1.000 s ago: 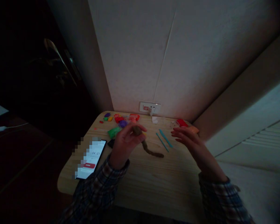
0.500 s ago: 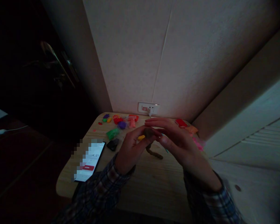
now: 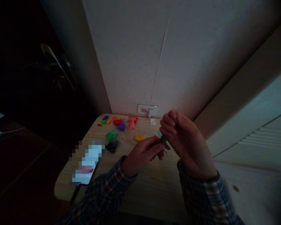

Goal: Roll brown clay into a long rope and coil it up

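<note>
A brown lump of modelling clay (image 3: pixel 163 139) stretches between my two hands above the wooden table (image 3: pixel 150 187). My left hand (image 3: pixel 144 153) pinches its lower part between thumb and fingers. Higher up and to the right, my right hand (image 3: pixel 189 145) is closed around the upper part, and a bit of brown shows beside the thumb. Behind the hands lies a thin teal stick (image 3: pixel 159 134), partly hidden. A yellow clay piece (image 3: pixel 139 137) rests on the table just beyond my left hand.
Bagged clay lies further left: green (image 3: pixel 112 135), black (image 3: pixel 112 146), purple (image 3: pixel 121 126) and pink (image 3: pixel 131 123). Small coloured pieces sit at the back left corner. A lit phone (image 3: pixel 87 164) lies near the left edge. The wall socket (image 3: pixel 147 110) holds a plug.
My right hand has risen and closed around the clay, turning its palm side into view. My left hand has shifted right and slightly down. The dangling brown strand is now hidden by the hands.
</note>
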`<state>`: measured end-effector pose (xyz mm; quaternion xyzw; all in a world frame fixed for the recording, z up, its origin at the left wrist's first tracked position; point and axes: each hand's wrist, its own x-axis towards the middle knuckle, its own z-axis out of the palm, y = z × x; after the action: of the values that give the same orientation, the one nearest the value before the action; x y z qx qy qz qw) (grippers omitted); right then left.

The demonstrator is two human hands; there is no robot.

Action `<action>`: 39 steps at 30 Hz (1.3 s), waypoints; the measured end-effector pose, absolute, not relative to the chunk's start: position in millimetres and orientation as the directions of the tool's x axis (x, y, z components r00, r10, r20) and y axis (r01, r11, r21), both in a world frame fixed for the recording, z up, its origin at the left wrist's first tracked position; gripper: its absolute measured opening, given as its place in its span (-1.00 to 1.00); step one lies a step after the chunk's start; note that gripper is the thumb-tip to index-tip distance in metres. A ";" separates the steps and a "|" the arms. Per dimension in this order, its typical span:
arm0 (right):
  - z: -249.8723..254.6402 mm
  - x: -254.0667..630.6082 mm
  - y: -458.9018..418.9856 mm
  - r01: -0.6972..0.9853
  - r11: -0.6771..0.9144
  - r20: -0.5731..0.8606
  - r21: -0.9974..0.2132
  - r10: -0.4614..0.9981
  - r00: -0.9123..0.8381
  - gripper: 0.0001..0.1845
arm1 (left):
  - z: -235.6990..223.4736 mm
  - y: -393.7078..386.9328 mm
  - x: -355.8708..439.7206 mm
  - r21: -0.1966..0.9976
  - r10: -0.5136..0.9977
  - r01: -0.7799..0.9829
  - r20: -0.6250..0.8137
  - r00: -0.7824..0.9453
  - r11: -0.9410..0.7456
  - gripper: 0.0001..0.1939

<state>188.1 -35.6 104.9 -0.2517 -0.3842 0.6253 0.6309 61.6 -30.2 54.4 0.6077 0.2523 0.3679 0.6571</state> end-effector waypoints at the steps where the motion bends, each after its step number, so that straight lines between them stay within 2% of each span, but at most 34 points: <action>1: 106.7 188.1 -34.7 -0.640 0.050 0.142 -0.766 0.985 -0.094 -0.82 | 53.9 -31.0 61.6 0.987 0.778 -0.163 0.108 0.619 -0.007 -0.66; 4: 109.4 188.4 -33.4 -0.698 0.010 0.101 -0.716 0.991 -0.090 -0.71 | 53.1 -33.4 61.9 0.989 0.777 -0.147 0.089 0.623 0.005 -0.67; 6: 109.4 188.6 -33.6 -0.702 0.030 0.108 -0.712 0.992 -0.067 -0.73 | 52.3 -34.5 61.9 0.989 0.776 -0.144 0.075 0.626 0.020 -0.69; 9: 109.5 189.0 -35.0 -0.660 0.034 0.108 -0.751 0.992 -0.072 -0.80 | 49.9 -35.2 62.7 0.986 0.783 -0.153 0.047 0.620 0.062 -0.67; 12: 110.2 188.9 -36.4 -0.608 0.010 0.086 -0.794 0.992 -0.095 -0.73 | 46.9 -37.0 65.5 0.982 0.798 -0.161 0.023 0.603 0.094 -0.67; 18: 109.5 185.4 -35.7 -0.599 0.078 0.127 -0.797 0.991 -0.041 -0.62 | 41.6 -45.0 74.8 0.948 0.784 -0.265 0.026 0.620 0.178 -0.66; 23: 110.2 185.4 -35.1 -0.573 0.140 0.178 -0.807 0.984 -0.009 -0.67 | 42.8 -46.6 76.9 0.944 0.796 -0.295 0.066 0.602 0.145 -0.68; 29: 101.4 193.7 -38.1 -0.430 0.134 0.190 -0.893 0.978 -0.091 -0.64 | 48.8 -45.9 78.1 0.944 0.831 -0.310 0.079 0.551 0.116 -0.72; 32: 98.6 194.9 -40.5 -0.486 0.109 0.193 -0.867 0.973 -0.126 -0.73 | 45.2 -43.3 80.1 0.936 0.819 -0.327 0.082 0.567 0.133 -0.70; 35: 104.5 195.2 -41.7 -0.589 0.059 0.179 -0.806 0.973 -0.147 -0.84 | 37.5 -40.2 78.1 0.916 0.747 -0.351 0.094 0.658 0.194 -0.56; 37: 110.8 196.6 -41.1 -0.631 0.036 0.155 -0.775 0.979 -0.135 -0.82 | 32.5 -40.0 72.8 0.933 0.707 -0.307 0.087 0.702 0.190 -0.45; 39: 115.6 198.4 -39.5 -0.647 0.035 0.148 -0.762 0.981 -0.122 -0.73 | 28.8 -41.8 65.3 0.959 0.685 -0.216 0.033 0.727 0.182 -0.48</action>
<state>198.4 -39.5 115.6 -0.2304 -0.3626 0.6554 0.6212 65.3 -41.8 28.8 0.5622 0.2088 0.3046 0.7400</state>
